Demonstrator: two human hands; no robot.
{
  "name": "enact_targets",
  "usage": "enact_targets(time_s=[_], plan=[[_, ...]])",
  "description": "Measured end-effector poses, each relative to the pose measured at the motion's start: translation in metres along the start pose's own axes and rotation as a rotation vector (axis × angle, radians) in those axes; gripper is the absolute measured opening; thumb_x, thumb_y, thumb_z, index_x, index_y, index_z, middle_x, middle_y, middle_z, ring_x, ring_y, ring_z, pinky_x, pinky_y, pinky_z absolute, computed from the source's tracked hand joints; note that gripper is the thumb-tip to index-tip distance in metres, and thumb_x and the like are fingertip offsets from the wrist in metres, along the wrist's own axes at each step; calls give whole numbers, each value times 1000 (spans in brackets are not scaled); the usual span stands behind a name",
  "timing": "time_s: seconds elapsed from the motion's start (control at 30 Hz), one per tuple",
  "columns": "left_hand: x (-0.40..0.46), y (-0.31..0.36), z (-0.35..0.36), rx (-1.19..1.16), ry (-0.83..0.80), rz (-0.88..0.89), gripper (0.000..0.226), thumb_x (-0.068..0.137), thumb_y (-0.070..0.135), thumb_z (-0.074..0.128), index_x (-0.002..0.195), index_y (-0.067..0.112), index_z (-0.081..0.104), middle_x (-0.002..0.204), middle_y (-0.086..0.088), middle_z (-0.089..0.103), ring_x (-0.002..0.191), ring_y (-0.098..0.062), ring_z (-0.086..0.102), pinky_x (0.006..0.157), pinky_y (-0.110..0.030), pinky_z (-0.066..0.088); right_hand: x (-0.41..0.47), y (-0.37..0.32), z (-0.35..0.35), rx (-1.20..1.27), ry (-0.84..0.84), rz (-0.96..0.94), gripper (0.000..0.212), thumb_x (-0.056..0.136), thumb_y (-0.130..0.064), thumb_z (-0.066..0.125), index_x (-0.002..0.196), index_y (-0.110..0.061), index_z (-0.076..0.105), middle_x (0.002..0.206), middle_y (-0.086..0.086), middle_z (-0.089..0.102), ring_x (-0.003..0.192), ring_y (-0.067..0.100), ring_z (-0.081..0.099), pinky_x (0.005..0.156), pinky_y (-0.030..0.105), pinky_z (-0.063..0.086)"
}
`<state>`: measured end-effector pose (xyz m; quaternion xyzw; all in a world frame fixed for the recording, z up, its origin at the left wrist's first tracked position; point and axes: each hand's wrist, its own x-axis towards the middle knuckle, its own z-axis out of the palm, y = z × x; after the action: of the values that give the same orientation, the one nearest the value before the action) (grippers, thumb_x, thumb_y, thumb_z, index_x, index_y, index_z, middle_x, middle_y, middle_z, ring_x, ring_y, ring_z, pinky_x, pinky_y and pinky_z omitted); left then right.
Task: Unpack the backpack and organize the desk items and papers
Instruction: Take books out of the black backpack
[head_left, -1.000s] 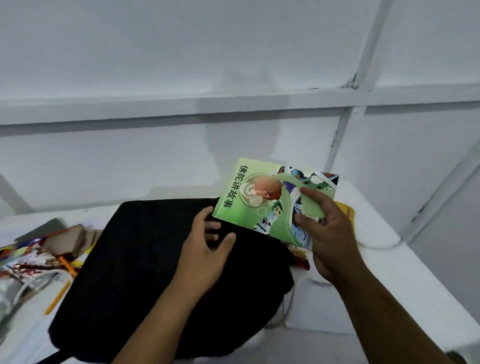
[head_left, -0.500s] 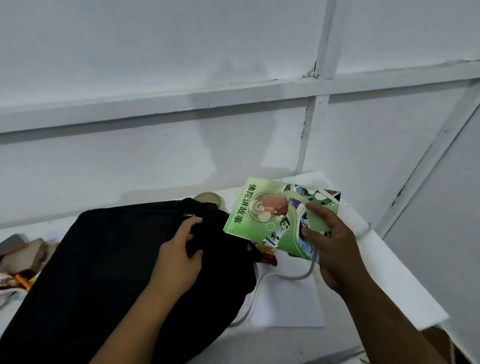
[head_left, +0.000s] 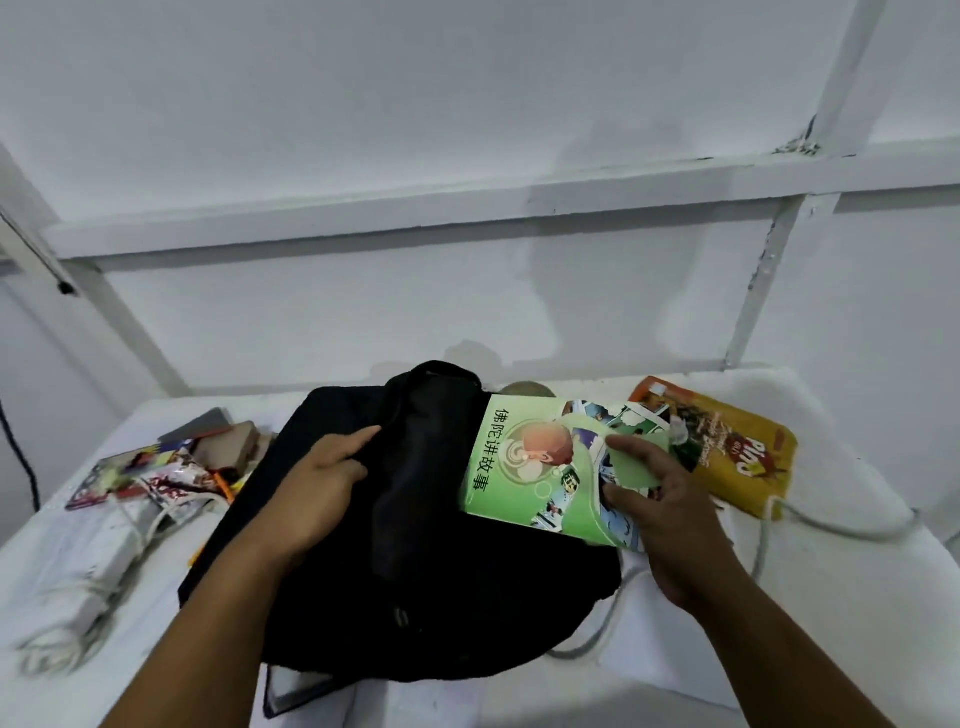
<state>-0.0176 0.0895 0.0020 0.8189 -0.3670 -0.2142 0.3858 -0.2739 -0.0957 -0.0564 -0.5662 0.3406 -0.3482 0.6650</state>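
Note:
A black backpack (head_left: 415, 561) lies flat in the middle of the white desk (head_left: 831, 597). My left hand (head_left: 322, 483) grips the fabric at its upper left part. My right hand (head_left: 660, 499) pinches the right edge of a green booklet (head_left: 524, 467) with Chinese characters and cartoon pictures, held just above the backpack's right side. A yellow-orange snack packet (head_left: 737, 457) lies on the desk behind the booklet, to the right.
At the left lie colourful packets and papers (head_left: 135, 467), a brown block (head_left: 234, 441), an orange pencil (head_left: 224, 480) and a white charger with cable (head_left: 114, 551). A grey cable (head_left: 852, 530) runs along the right side. A dark flat item (head_left: 296, 696) pokes out under the backpack's front. The white wall stands close behind.
The view has swung left and down, so more of the desk shows. The booklet stays in my right hand over the backpack's right side; my left hand still holds the backpack.

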Motion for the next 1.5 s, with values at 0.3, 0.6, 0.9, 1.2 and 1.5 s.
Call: enact_targets(time_s=[0.3, 0.6, 0.9, 1.2, 1.5], plan=[[-4, -4, 44, 731, 54, -35, 109, 67, 78, 56, 156, 31, 13, 157, 1, 20, 140, -31, 23, 109, -53, 30, 3, 9, 15, 19, -42, 55, 50, 84, 19, 60, 106, -24, 72, 107, -2, 74, 93, 19, 73, 73, 37, 61], [-1, 5, 68, 665, -13, -9, 86, 85, 58, 58, 153, 51, 5, 142, -14, 52, 130, -30, 50, 103, -42, 45, 3, 8, 9, 33, -58, 131, 49, 86, 16, 59, 105, -27, 72, 110, 3, 73, 95, 26, 73, 76, 46, 61], [3, 22, -4, 340, 254, 93, 55, 86, 15, 70, 133, 41, 59, 119, 1, 72, 98, -11, 66, 79, -13, 37, 13, 4, 28, 111, -120, 200, 49, 87, 15, 61, 111, -26, 71, 109, 7, 74, 97, 30, 72, 84, 51, 59], [4, 24, -12, 317, 260, 152, 50, 85, 21, 75, 129, 41, 62, 124, 11, 69, 109, 1, 58, 79, 4, 32, 49, -5, 109, -399, -419, 345, 50, 92, -11, 53, 135, -32, 39, 122, 7, 42, 78, 23, 57, 56, 31, 55], [7, 28, -18, 306, 251, 146, 49, 85, 19, 74, 128, 39, 63, 118, 18, 66, 100, 8, 53, 73, 10, 29, 92, 34, 155, -730, -449, 176, 79, 73, -27, 83, 130, -17, 29, 117, 3, 59, 103, 24, 62, 83, 34, 53]])
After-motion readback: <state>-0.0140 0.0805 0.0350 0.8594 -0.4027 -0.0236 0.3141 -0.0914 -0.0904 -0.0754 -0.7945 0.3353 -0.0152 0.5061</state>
